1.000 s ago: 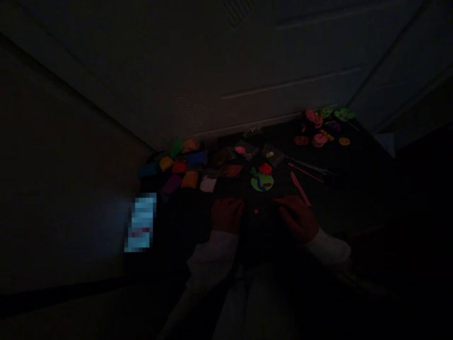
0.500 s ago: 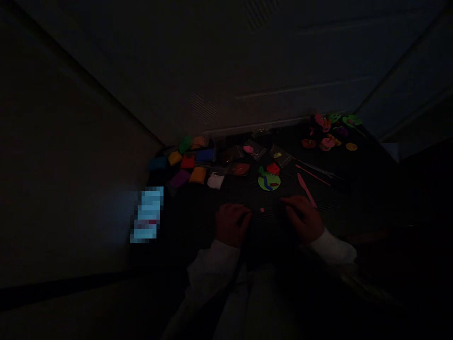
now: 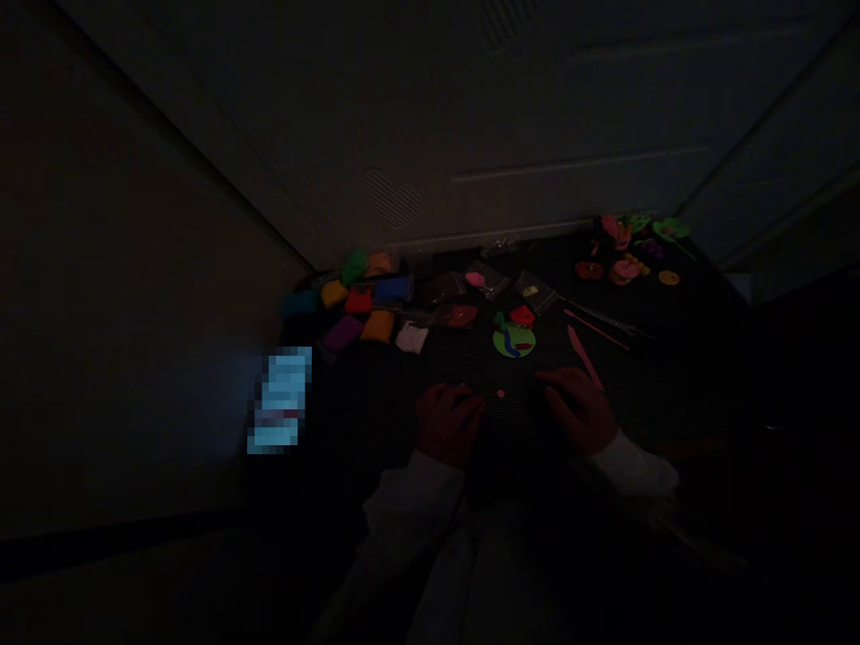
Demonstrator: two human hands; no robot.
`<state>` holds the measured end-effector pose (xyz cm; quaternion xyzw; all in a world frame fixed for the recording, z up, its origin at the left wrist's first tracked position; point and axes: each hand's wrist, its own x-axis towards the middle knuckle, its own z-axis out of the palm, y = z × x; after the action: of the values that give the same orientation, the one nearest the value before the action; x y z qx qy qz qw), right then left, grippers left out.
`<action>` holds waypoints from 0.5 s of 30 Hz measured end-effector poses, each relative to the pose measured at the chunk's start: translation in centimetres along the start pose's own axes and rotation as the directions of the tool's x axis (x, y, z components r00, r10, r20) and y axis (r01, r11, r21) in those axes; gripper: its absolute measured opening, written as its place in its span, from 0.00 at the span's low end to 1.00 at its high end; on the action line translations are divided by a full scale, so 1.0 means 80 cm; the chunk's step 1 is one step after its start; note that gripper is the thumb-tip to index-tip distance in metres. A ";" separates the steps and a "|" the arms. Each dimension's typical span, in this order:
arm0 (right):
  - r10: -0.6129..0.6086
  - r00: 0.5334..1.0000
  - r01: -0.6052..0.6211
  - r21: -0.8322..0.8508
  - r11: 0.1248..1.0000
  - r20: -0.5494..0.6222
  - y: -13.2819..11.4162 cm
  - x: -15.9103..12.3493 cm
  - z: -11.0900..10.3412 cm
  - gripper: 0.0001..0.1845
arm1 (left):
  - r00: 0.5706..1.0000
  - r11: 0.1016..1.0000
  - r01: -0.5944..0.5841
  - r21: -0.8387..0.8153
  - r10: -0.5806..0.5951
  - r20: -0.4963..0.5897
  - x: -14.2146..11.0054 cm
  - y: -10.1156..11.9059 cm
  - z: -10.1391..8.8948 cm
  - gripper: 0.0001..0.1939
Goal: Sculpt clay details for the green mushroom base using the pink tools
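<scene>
Pink modelling clay in a small ball (image 3: 501,393) is seen on a dark ribbed mat (image 3: 430,363), between the two hands and touched by neither. Compared with the frame a second earlier, the whole scene is shown higher and further right in the view. The left hand (image 3: 449,423) is brought closer to the ball, while the gap at the right hand (image 3: 578,412) is little changed. The left hand is held palm down and curled toward the ball; whether it is closed on anything cannot be told in the dim light. The right hand is kept palm down and loosely open, its fingers directed toward the ball, with nothing seen in it. White sleeves (image 3: 635,466) are worn on the forearms. Near the ball, a green clay disc (image 3: 514,340) is laid with a blue strip and a red piece on it, and a red clay lump (image 3: 521,315) is placed at its top edge. A pink plastic clay knife (image 3: 583,356) is lying just beside the right hand. Coloured clay blocks (image 3: 376,309) are spread further left, and assorted clay shapes (image 3: 622,255) are grouped near a door (image 3: 537,116).
</scene>
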<state>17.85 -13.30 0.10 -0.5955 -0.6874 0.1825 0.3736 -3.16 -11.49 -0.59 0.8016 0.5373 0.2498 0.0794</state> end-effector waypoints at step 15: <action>-0.012 1.000 0.012 0.010 1.000 0.002 0.000 0.001 -0.001 0.14 | 0.996 0.990 -0.083 0.117 0.085 -0.015 -0.015 0.006 -0.020 0.11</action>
<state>17.91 -13.25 0.20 -0.5894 -0.6904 0.1844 0.3768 -3.87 -12.98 0.63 0.8243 0.5175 0.2290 0.0168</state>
